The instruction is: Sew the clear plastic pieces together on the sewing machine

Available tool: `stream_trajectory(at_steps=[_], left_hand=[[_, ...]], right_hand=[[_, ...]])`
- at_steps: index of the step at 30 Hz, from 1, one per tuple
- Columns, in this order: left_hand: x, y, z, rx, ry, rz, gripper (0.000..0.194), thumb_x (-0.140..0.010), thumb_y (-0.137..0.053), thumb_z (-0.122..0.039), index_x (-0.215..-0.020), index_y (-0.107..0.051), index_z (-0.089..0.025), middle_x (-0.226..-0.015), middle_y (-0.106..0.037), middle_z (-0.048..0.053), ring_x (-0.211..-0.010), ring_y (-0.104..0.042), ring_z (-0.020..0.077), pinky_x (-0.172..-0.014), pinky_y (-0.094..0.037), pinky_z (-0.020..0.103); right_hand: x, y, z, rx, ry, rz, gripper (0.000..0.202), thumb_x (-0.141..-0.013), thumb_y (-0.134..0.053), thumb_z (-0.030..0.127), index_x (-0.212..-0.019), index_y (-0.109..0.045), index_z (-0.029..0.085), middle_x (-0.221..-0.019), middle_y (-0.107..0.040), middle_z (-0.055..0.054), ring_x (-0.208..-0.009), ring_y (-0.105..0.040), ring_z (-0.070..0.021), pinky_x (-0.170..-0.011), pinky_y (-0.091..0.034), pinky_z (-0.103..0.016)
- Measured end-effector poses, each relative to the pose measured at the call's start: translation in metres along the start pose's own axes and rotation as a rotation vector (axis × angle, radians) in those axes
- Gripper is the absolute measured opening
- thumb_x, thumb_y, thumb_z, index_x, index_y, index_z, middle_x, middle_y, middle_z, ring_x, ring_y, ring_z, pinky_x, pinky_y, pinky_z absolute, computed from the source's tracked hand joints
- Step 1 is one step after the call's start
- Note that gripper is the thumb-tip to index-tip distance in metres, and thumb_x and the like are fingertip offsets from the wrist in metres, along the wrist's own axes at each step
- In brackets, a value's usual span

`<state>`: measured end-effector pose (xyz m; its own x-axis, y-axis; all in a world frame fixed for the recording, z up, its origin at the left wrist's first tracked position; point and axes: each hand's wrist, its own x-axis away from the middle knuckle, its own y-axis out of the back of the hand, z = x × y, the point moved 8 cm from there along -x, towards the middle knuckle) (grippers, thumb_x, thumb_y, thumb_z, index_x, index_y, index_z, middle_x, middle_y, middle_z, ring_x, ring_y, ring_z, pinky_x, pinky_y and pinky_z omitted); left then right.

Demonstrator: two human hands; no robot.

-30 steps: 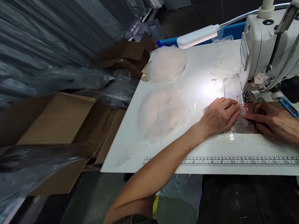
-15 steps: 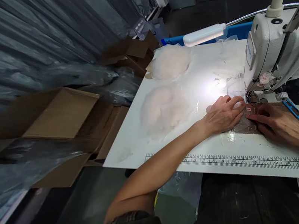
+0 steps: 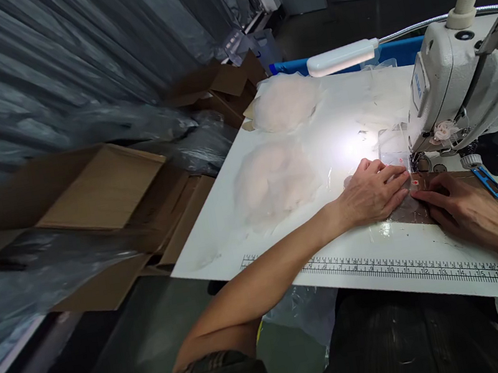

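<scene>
My left hand (image 3: 375, 191) lies palm down on a thin, sheer piece of fabric (image 3: 406, 210) just left of the sewing machine's needle area, its fingers stretched toward the presser foot (image 3: 414, 161). From the other side, my right hand (image 3: 464, 203) has its fingers curled, with thumb and forefinger pinched at the fabric's edge. Small red marks show between the two hands. The white sewing machine (image 3: 442, 77) stands over the work. A brownish plate (image 3: 475, 179) lies under the fabric and right hand. The needle tip is too small to make out.
Two pale, sheer piles (image 3: 277, 182) rest on the white table (image 3: 220, 241), which has a printed ruler (image 3: 390, 271) along its front edge. Blue thread snips (image 3: 489, 182) lie right of the needle. A lit lamp (image 3: 342, 58) hangs behind. Open cardboard boxes (image 3: 102, 184) stand left.
The view has shifted very slightly. Both hands stay at the fabric beside the presser foot, with hardly any visible movement.
</scene>
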<state>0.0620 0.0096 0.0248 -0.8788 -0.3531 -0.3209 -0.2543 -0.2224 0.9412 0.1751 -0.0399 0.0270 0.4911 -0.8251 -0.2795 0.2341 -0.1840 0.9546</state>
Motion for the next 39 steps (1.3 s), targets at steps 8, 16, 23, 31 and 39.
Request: stream_trajectory(at_steps=[8, 16, 23, 31, 39], left_hand=[[-0.006, -0.001, 0.002, -0.037, -0.024, -0.008, 0.037, -0.103, -0.035, -0.033, -0.124, -0.06, -0.015, -0.131, -0.062, 0.01, -0.097, -0.056, 0.024, -0.079, -0.037, 0.039], [-0.017, -0.007, 0.017, 0.07, -0.071, 0.071, 0.039, -0.102, -0.036, -0.036, -0.127, -0.058, -0.015, -0.135, -0.06, 0.012, -0.103, -0.057, 0.0266, -0.082, -0.039, 0.042], [-0.015, -0.008, 0.014, 0.055, -0.069, 0.047, 0.042, -0.102, -0.034, -0.036, -0.126, -0.059, -0.012, -0.136, -0.059, 0.012, -0.103, -0.057, 0.0266, -0.081, -0.039, 0.042], [-0.014, -0.008, 0.015, 0.061, -0.065, 0.039, 0.04, -0.102, -0.036, -0.035, -0.127, -0.06, -0.015, -0.138, -0.059, 0.012, -0.106, -0.057, 0.027, -0.082, -0.04, 0.042], [-0.014, -0.009, 0.015, 0.069, -0.053, 0.026, 0.042, -0.103, -0.033, -0.035, -0.129, -0.06, -0.015, -0.14, -0.058, 0.012, -0.105, -0.057, 0.0268, -0.079, -0.038, 0.042]], right_hand=[[-0.003, -0.002, -0.001, 0.063, -0.031, -0.006, 0.036, -0.094, -0.04, 0.02, -0.121, -0.065, 0.02, -0.098, -0.06, -0.011, -0.069, -0.059, -0.0161, -0.049, -0.046, -0.025], [-0.006, -0.006, -0.004, 0.064, -0.088, 0.004, 0.038, -0.093, -0.04, 0.019, -0.121, -0.065, 0.02, -0.101, -0.06, -0.013, -0.07, -0.058, -0.017, -0.045, -0.043, -0.025], [-0.005, -0.007, -0.003, 0.13, -0.068, -0.002, 0.036, -0.094, -0.042, 0.02, -0.122, -0.065, 0.021, -0.099, -0.061, -0.012, -0.07, -0.06, -0.0165, -0.042, -0.04, -0.023], [-0.005, -0.005, -0.002, 0.114, -0.066, -0.01, 0.034, -0.095, -0.043, 0.021, -0.12, -0.065, 0.018, -0.098, -0.061, -0.013, -0.073, -0.061, -0.0179, -0.041, -0.039, -0.023], [-0.004, -0.003, 0.002, 0.149, -0.058, -0.062, 0.034, -0.096, -0.041, 0.021, -0.118, -0.068, 0.017, -0.095, -0.061, -0.012, -0.069, -0.058, -0.016, -0.042, -0.037, -0.023]])
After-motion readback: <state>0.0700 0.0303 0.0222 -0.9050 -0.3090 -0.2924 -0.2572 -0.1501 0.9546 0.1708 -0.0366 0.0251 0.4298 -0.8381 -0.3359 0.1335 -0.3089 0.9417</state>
